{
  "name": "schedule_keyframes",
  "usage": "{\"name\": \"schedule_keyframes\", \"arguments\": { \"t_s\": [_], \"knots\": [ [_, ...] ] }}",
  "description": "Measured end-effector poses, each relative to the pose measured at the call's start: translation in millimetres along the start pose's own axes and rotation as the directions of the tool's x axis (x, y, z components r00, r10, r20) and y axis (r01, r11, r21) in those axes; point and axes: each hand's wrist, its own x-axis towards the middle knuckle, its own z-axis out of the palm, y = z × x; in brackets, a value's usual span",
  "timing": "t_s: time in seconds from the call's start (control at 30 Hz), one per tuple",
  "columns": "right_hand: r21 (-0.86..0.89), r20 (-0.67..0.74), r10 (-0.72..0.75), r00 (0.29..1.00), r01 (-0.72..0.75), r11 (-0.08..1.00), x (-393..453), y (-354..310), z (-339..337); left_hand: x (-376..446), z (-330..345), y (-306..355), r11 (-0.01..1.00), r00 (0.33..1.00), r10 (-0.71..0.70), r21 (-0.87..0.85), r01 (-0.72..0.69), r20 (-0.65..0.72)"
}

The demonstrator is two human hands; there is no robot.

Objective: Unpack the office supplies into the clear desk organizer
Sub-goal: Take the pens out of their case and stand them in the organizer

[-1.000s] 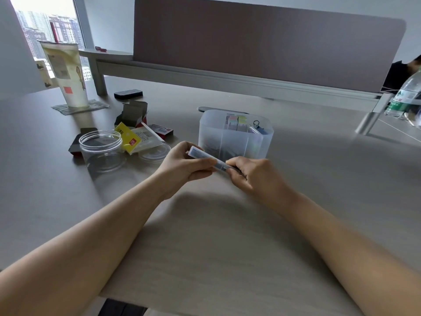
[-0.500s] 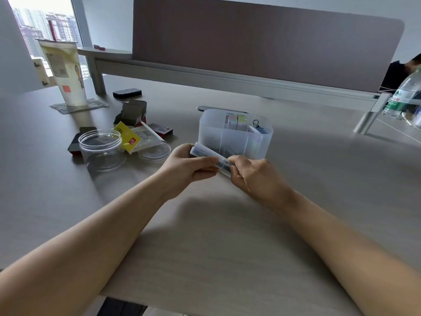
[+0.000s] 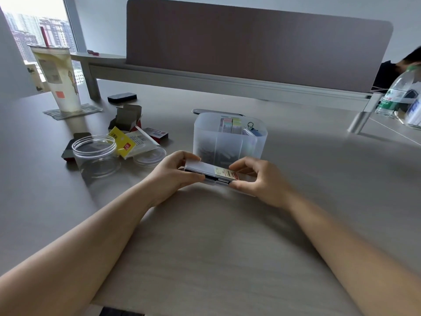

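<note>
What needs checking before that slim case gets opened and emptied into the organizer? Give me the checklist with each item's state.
1. Slim clear case held at both ends: ok, left hand and right hand each have a grip on it.
2. Case open: cannot tell, a dark gap shows along its front edge.
3. Clear desk organizer upright and close: ok, directly behind the case.
4. Free room in the organizer: cannot tell, sticky notes and clips fill the back and the front looks dark.
5. Table bare under the hands: ok.
6. Empty jar out of the way: ok, off to the left.
</note>
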Motion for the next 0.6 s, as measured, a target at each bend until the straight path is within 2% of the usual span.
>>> {"name": "schedule_keyframes", "arguments": {
  "t_s": [0.23,0.33,0.5,0.6],
  "knots": [
    [0.242,-0.029,0.100,0.995,-0.090,0.966,0,10,-2,-1,-1,-1,0.972,0.995,0.095,0.218,-0.087,-0.024],
    [0.299,-0.086,0.119,0.989,-0.088,0.950,2,13,-1,-4,0,3,0.979,0.996,0.094,0.183,-0.094,0.008],
    [0.442,-0.169,0.230,0.958,-0.135,0.887,7,12,0,-8,0,6,0.980,0.993,0.098,0.165,-0.108,0.063],
    [0.419,-0.231,0.297,0.926,-0.181,0.890,11,14,0,-8,1,7,0.975,0.988,0.105,0.186,-0.125,0.113]
  ]
}}
